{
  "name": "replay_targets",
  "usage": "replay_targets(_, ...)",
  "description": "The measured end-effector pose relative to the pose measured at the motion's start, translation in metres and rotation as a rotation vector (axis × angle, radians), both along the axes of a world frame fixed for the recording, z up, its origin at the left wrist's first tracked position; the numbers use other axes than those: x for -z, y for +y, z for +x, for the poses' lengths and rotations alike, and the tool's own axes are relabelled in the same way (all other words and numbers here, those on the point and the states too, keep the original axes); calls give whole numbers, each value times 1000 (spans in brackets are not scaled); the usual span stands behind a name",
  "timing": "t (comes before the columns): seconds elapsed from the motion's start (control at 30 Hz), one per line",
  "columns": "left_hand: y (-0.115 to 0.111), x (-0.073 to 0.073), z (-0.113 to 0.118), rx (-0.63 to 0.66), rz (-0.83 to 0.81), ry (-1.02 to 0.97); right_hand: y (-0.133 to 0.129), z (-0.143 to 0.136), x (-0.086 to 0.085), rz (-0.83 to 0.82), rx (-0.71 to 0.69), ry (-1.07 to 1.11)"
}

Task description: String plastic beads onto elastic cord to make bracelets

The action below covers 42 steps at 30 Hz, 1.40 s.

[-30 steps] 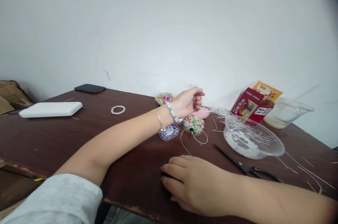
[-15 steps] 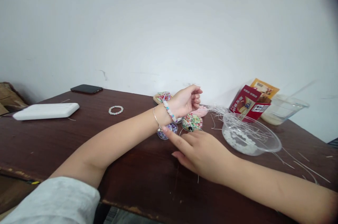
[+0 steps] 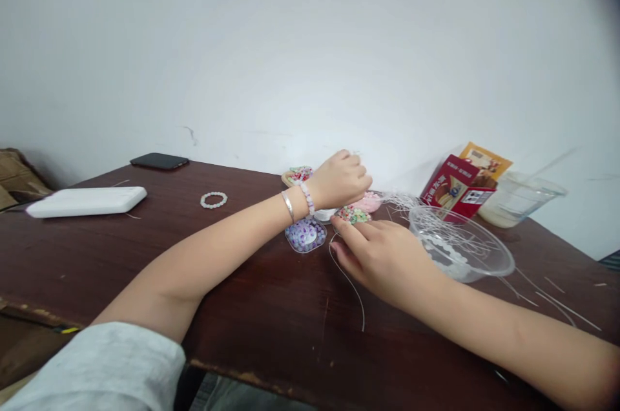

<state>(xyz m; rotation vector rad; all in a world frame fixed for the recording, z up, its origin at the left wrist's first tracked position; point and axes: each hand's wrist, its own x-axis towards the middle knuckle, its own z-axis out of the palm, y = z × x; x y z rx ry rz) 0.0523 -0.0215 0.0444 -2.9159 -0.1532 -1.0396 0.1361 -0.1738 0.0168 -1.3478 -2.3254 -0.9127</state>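
Note:
My left hand (image 3: 341, 179) is a loose fist, back of the hand up, above the bead containers. A pale pink and purple beaded bracelet (image 3: 307, 198) and a silver bangle (image 3: 288, 205) circle its wrist. My right hand (image 3: 382, 256) hovers just below it, index finger and thumb apart, with nothing seen between them. Purple and clear beads (image 3: 306, 234) fill a small container under the left wrist. Multicoloured beads (image 3: 354, 214) and pink beads (image 3: 369, 201) lie beyond the right fingers. A thin cord (image 3: 356, 295) curves across the table beside the right thumb.
On the dark table (image 3: 261, 320) are a white beaded bracelet (image 3: 214, 200), a white power bank (image 3: 87, 201) and a black phone (image 3: 159, 161). At right stand a clear bowl (image 3: 504, 262) with cords and white beads, a red box (image 3: 450, 188) and a plastic cup (image 3: 527, 201).
My left hand has turned over from palm side to back side up. My right hand has moved a little right, away from the left wrist, uncovering the purple beads and cord.

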Motion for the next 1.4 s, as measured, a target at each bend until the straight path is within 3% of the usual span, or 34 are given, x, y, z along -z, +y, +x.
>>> replay_targets(0.03, 2, 3, -1, -19, 294, 86, 0, 1, -2, 4, -17, -7)
replay_targets(0.1, 3, 9, 0, -47, 652, 162, 0, 2, -6, 16, -33, -21)
replay_targets(0.17, 0, 14, 2, -80, 806, 128, -1, 3, -8, 27, -48, -26)
replay_targets(0.3, -14, 19, 6, -74, 882, 77, -1, 4, -4, -26, -111, 15)
replay_targets(0.5, -26, 25, 9, -120, 846, 110, 3, 3, 6, -114, -93, -48)
replay_targets(0.73, -23, 32, 13, -164, 849, 29, -1, 2, -6, -19, -102, 34)
replay_targets(0.9, -12, 26, 6, -271, 810, -114, -5, 0, -9, -183, -36, -20)
replay_targets(1.0, -4, 20, 0, -184, 864, -125, -9, -3, -8, -331, -42, -55)
replay_targets(1.1, -6, 15, -1, 19, 914, 26, -11, -4, -6, -381, -58, -54)
replay_targets(1.13, -10, 14, 0, 12, 877, 88, -11, -3, -6, -366, -65, -45)
replay_targets(1.3, -40, 5, 6, -526, 397, 259, -5, 3, -4, -236, -153, 26)
replay_targets(1.33, -45, 3, 7, -543, 356, 277, -4, 5, -6, -219, -177, 58)
replay_targets(1.4, -49, 2, 9, -446, 298, 287, -4, 7, -9, -203, -195, 165)
